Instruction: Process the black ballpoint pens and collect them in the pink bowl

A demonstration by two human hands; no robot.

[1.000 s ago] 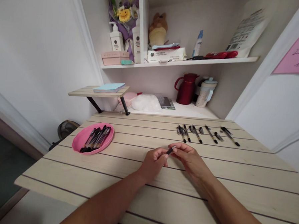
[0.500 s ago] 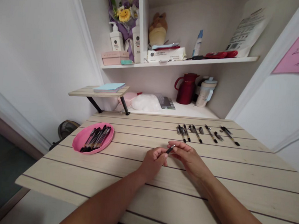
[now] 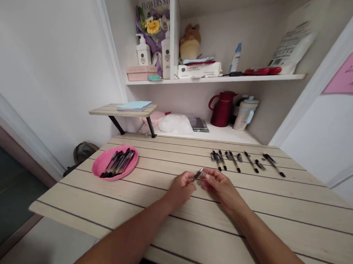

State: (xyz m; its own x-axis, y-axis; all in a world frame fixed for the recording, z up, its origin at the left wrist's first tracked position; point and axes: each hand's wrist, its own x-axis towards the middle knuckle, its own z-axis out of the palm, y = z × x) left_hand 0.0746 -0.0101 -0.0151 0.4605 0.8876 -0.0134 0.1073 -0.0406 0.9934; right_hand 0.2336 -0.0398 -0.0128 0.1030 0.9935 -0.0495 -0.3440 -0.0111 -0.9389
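My left hand (image 3: 183, 187) is closed around a pen (image 3: 197, 174) with a black grip and a silver tip that points up and to the right. Most of its barrel is hidden in my palm. Close beside the tip, my right hand (image 3: 219, 185) has thumb and fingers pinched together, and whatever they hold is too small to name. Beyond my hands, several black pens (image 3: 234, 162) lie spread in a row with loose small parts (image 3: 260, 165) among them. To the left, a pink tray (image 3: 95, 168) holds a bundle of similar pens (image 3: 120, 162).
The slatted wooden table (image 3: 149, 193) spans the view. A small raised shelf (image 3: 103, 109) with blue paper (image 3: 134, 105) stands at the back left. Behind are a red jug (image 3: 222, 109), a pale cup (image 3: 245, 115) and a plastic bag (image 3: 176, 124).
The pen in my left hand has turned more upright. My right fingers have drawn slightly away from its tip. The whole view has shifted a little.
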